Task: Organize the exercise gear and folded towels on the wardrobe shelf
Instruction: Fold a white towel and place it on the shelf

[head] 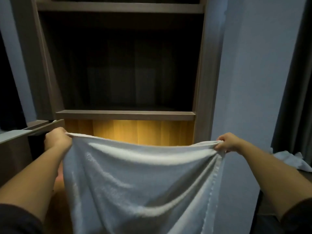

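The wardrobe (200, 73) stands open ahead, and its shelf (125, 115) serves as the landmark. The dark bay above the shelf looks bare, as far as the dim light lets me tell, and a lit wooden panel (135, 132) glows just below it. The white towel (135, 183) hangs in front of and below the shelf, spread wide and sagging in the middle, with its lower part running out of view. The left hand (56, 140) sits below the shelf's left end, fingers curled tight round one top corner. The right hand (228, 141) is below and past the shelf's right end, pinching the other corner in a bunched grip.

The step in hand looks like folding, since the towel is unfolded and the task wants it folded on the shelf. To do it well, I judge both hands should first pull the top edge taut and level so the sag goes. Then they should bring corner to corner, matching the hemmed edges, and let go only once the halves hang flush. Terry cloth is limp, so a loose pinch risks a crooked fold.

Counted:
- One wardrobe.
- Two shelf boards, the landmark one and an upper shelf (118, 8) well above it.
- One towel in hand.
- Two hands.
- One crumpled white cloth (293, 162) lying low, well right of the shelf, possibly another towel.

No exercise gear shows.
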{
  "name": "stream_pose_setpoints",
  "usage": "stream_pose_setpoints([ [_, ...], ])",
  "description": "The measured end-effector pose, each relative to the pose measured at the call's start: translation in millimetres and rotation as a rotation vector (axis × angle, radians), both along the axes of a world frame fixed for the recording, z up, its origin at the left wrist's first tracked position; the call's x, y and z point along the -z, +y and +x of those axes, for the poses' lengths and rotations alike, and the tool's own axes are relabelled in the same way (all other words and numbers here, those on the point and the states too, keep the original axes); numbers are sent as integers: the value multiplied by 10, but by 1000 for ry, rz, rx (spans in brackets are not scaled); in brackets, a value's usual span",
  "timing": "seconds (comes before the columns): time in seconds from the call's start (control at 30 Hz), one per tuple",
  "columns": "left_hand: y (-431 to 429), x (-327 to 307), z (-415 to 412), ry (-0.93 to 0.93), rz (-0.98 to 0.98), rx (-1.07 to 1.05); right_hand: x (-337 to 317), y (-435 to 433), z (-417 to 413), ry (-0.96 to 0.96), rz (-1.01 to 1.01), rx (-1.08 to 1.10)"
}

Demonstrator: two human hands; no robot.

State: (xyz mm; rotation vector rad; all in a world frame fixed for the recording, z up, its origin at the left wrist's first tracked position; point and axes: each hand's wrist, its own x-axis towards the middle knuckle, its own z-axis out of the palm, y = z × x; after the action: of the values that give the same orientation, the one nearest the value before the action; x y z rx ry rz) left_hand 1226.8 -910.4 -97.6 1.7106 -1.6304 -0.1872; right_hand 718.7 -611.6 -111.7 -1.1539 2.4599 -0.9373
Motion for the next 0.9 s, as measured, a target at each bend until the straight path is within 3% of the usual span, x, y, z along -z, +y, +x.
stream_pose_setpoints([
  [0.1,37,-33,73,-200,-82,62,16,-70,-31,273,-71,226],
  [0.23,27,-63,147,-607,-115,246,7,-132,-55,312,-166,351],
  [0.37,-18,19,92,-740,0,241,22,-132,-79,289,-252,399],
  [0.53,-58,86,-29,-732,190,234,54,-67,-51,217,-311,430],
  [0.67,-75,125,-44,-702,197,264,95,-41,-42,119,-388,475],
  [0.77,-89,132,-29,-525,209,317,128,-9,-64,58,-439,520],
  [0.9,-99,156,-60,-145,243,403,148,37,-87,16,-456,569],
])
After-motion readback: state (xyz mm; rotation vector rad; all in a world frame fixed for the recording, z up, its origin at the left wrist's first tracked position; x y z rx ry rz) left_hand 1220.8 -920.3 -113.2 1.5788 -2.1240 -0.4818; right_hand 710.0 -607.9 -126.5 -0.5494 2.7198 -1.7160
